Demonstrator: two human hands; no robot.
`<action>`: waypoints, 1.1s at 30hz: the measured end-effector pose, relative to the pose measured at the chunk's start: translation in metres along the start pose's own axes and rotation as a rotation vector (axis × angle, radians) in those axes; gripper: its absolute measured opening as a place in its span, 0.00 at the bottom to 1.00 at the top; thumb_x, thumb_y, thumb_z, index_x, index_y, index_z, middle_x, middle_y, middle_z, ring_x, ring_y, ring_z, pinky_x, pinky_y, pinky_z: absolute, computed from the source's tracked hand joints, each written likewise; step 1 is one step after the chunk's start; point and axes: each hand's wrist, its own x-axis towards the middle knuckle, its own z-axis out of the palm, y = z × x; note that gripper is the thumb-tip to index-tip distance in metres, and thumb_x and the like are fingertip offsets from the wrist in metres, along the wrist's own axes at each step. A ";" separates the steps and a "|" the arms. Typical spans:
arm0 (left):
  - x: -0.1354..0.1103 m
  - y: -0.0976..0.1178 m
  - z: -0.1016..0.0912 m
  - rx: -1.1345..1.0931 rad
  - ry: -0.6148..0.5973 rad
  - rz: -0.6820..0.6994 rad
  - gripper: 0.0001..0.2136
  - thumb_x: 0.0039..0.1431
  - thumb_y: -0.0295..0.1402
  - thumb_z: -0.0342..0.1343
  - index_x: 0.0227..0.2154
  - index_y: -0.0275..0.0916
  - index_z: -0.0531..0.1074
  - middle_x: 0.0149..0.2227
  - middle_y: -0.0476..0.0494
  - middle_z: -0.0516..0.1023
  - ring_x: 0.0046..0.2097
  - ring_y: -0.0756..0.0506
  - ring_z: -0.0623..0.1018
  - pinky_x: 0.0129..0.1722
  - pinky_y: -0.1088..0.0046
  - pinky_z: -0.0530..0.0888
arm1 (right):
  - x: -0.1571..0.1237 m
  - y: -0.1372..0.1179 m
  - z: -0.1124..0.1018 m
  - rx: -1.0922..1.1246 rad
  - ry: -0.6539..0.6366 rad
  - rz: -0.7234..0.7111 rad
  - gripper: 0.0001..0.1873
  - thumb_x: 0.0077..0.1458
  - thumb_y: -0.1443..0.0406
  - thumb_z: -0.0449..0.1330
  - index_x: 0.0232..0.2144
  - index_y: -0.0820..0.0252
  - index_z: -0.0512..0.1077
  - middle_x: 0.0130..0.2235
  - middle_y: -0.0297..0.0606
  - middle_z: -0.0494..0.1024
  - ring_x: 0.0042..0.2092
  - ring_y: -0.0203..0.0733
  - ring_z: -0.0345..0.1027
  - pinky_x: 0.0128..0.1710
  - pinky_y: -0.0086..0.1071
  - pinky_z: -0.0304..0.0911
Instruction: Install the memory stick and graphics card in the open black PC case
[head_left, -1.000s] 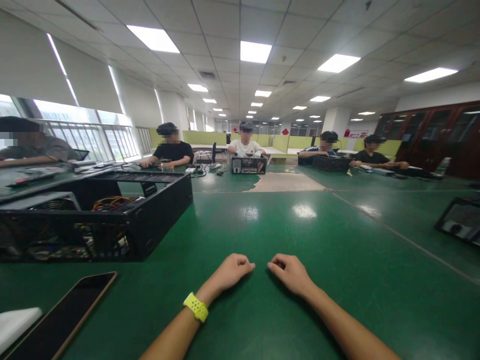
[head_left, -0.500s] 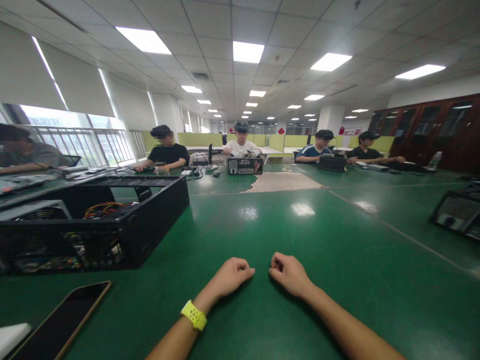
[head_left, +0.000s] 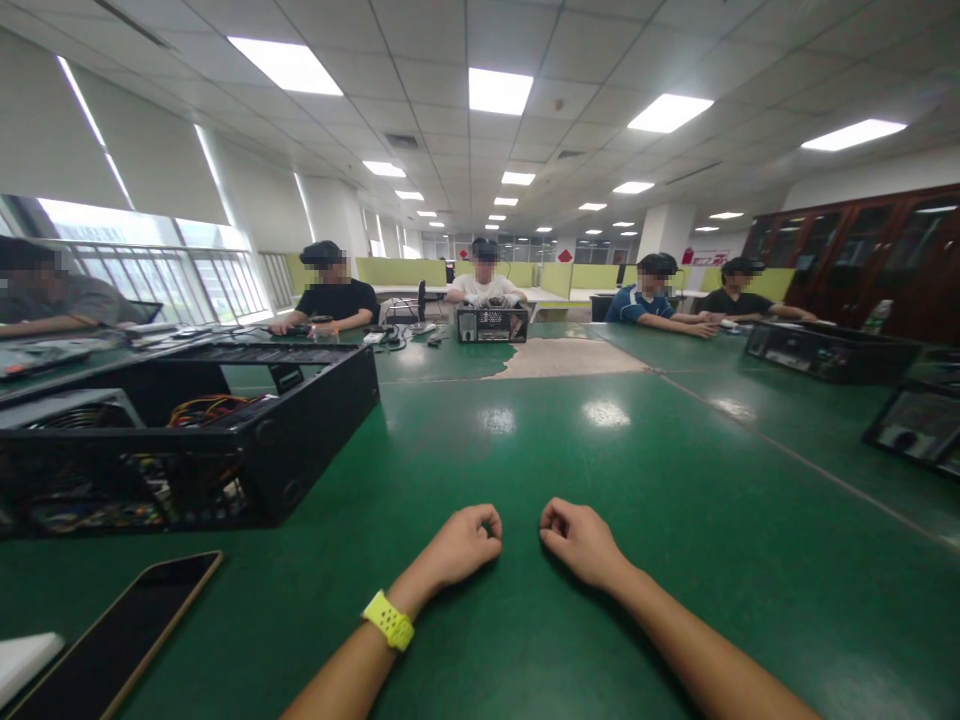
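Green and glossy, the tabletop (head_left: 480, 460) spreads beneath both arms and runs away to the far side; its edges are out of view, so I cannot tell its long axis. Both hands appear to rest on it at the near middle, side by side and apart. The left hand (head_left: 466, 545) points far and to the right, released, its fingers loosely curled around nothing; a yellow watch strap (head_left: 388, 621) circles that wrist. The right hand (head_left: 581, 545) points far and to the left, likewise relaxed and half curled, with nothing visible in it. To the left lies a black computer case (head_left: 330, 430), open side up, coloured wires (head_left: 206, 408) showing inside; its right wall slants from near to far, leaning right, but its left end is cut off, so its long axis is uncertain. Nearer, a dark phone (head_left: 139, 630) lies flat, long axis from near left to far right, just beside a white object (head_left: 26, 660). At the far middle, a person in white (head_left: 486, 289) sits behind another case (head_left: 493, 324).
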 end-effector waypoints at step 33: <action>-0.001 0.006 -0.003 0.117 -0.042 0.001 0.07 0.45 0.31 0.50 0.27 0.36 0.71 0.19 0.55 0.61 0.24 0.52 0.61 0.23 0.77 0.56 | -0.002 -0.004 0.002 -0.120 0.013 0.006 0.02 0.46 0.67 0.53 0.25 0.56 0.66 0.25 0.28 0.72 0.28 0.33 0.62 0.28 0.27 0.48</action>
